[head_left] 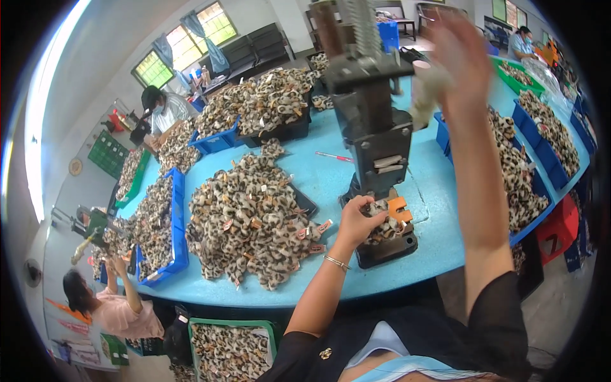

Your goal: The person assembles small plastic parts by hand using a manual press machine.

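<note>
A black hand press (375, 137) with a coiled spring stands on the blue table before me. My left hand (358, 223) is at its base, fingers and thumb closed on a small fuzzy spotted plush piece (380, 230). An orange block (400, 209) sits on the press base beside that piece. My right hand (463, 63) is raised at the upper right, smeared by motion, next to the press's pale wrapped handle (425, 99). Whether its fingers grip the handle cannot be made out. Left of the press lies a big heap of similar spotted plush pieces (245, 216), some with small tags.
Blue bins (180, 223) of spotted pieces stand left and right, and a green crate (273, 337) sits below the table edge. A red pen (334, 156) lies behind the heap. One person (114, 305) works at another press on the left; others sit farther back.
</note>
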Motion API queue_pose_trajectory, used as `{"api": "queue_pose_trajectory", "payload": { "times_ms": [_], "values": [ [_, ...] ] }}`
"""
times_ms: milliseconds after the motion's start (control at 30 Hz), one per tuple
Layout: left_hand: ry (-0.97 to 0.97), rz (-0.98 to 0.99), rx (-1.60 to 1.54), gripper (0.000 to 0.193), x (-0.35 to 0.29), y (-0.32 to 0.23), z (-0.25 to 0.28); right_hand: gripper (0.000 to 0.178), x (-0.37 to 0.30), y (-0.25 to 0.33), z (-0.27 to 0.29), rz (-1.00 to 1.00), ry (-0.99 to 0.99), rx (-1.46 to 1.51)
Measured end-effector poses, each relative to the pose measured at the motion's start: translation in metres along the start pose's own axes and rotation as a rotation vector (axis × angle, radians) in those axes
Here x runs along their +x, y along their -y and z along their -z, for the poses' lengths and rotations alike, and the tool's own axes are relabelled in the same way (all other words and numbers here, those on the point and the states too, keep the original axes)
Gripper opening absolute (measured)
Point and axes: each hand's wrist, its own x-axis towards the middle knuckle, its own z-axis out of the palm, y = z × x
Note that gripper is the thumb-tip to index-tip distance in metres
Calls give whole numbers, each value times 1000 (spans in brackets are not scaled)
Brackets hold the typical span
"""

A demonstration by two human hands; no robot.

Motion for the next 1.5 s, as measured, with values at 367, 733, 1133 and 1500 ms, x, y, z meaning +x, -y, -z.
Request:
{"api": "queue_pose_trajectory", "payload": {
  "times_ms": [367,733,1133,1500],
  "values": [
    [31,10,-245,46,-12,-13,-4,35,70,-28,0,-550,312,230],
    [48,191,132,54,-8,17,21,18,-228,-75,64,-905,503,-265],
    [76,331,-946,13,-37,-50,18,20,-261,-25,34,-147,440,-575],
    [181,236,-880,33,-57,-59,14,42,-232,13,52,-577,748,-209]
  ]
}}
